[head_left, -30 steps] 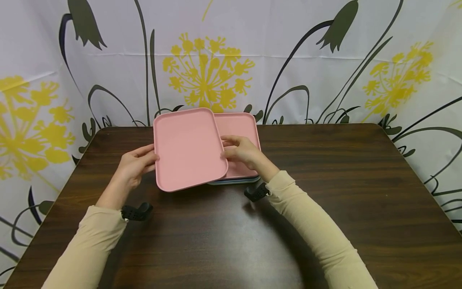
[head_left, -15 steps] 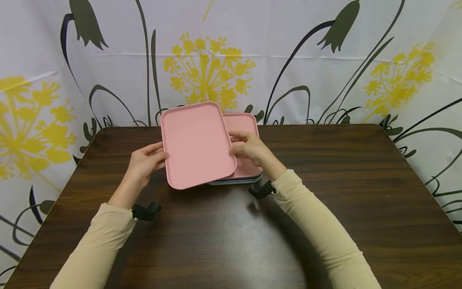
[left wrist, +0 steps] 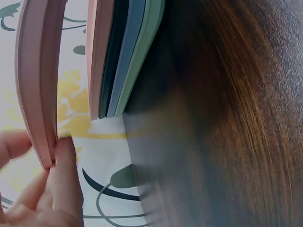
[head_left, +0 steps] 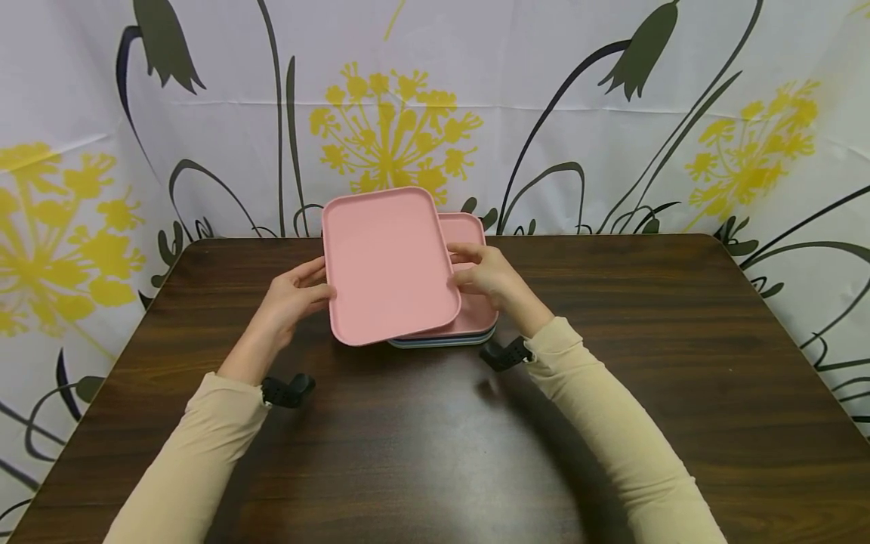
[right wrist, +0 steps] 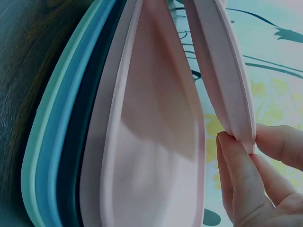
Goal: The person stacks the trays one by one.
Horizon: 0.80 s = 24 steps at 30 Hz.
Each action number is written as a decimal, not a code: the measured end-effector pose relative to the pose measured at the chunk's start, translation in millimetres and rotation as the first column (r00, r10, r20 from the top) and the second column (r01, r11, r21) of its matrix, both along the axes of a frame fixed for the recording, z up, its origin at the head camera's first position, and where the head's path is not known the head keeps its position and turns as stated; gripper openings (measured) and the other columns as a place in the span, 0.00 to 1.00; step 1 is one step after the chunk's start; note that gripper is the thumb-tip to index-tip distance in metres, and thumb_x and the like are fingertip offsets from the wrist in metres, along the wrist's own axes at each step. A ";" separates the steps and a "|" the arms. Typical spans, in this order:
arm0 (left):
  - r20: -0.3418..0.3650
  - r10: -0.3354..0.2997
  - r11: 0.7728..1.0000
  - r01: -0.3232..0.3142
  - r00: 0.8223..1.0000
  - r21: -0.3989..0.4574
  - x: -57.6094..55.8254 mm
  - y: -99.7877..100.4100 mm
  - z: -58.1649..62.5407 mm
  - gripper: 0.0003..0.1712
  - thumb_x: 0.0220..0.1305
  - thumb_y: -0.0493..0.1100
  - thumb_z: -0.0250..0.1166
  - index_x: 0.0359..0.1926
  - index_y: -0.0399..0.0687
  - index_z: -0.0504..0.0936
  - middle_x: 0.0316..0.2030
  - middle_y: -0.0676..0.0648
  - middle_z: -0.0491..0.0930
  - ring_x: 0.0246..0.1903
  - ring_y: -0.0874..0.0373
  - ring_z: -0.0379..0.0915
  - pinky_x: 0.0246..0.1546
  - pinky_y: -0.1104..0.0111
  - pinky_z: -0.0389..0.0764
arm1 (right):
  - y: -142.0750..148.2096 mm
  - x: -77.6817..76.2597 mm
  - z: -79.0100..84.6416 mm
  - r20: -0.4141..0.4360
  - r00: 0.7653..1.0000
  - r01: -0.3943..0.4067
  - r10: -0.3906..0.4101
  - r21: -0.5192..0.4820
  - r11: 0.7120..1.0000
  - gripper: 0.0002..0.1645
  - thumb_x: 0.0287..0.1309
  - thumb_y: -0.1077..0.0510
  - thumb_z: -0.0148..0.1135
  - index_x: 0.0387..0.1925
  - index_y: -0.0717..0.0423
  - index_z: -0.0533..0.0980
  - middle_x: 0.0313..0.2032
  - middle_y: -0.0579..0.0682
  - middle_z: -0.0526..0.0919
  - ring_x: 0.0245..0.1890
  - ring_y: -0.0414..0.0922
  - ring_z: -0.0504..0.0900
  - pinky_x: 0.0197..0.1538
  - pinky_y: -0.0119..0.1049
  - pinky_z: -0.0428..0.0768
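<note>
A pink rectangular tray (head_left: 390,264) with rounded corners hangs above a stack of trays, turned slightly and covering the stack's left part in the head view. My left hand (head_left: 294,298) pinches its left edge between thumb and fingers. On the opposite edge, my right hand (head_left: 492,279) pinches it the same way. The stack's top tray (head_left: 479,313) is pink too. Under it the left wrist view shows a dark tray (left wrist: 115,61), a blue tray (left wrist: 129,56) and a green tray (left wrist: 145,56). Both wrist views show a gap between the held tray and the stack.
The stack stands near the back edge of a dark wooden table (head_left: 421,446). Behind the table hangs a white curtain (head_left: 530,45) printed with yellow flowers and dark stems. A black strap (head_left: 288,391) circles each wrist.
Both hands have carried the pink tray rightward and slightly up in the head view, so it covers more of the stack. The stack stays in place.
</note>
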<state>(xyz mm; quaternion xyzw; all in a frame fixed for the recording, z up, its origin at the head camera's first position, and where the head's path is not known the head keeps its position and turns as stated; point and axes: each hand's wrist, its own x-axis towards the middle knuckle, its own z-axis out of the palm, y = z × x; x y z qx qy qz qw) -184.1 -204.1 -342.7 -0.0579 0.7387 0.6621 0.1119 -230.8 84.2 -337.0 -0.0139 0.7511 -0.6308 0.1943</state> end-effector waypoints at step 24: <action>-0.017 0.033 0.999 -0.033 0.999 -0.011 -8.1 32.4 -5.7 0.36 0.61 0.27 0.57 0.70 0.35 0.59 0.68 0.35 0.63 0.33 0.76 0.75 0.35 0.84 0.80 | 30.8 -4.1 -5.8 0.030 0.999 -0.014 0.014 -0.007 1.000 0.41 0.54 0.75 0.51 0.71 0.60 0.58 0.67 0.63 0.66 0.49 0.44 0.74 0.37 0.24 0.79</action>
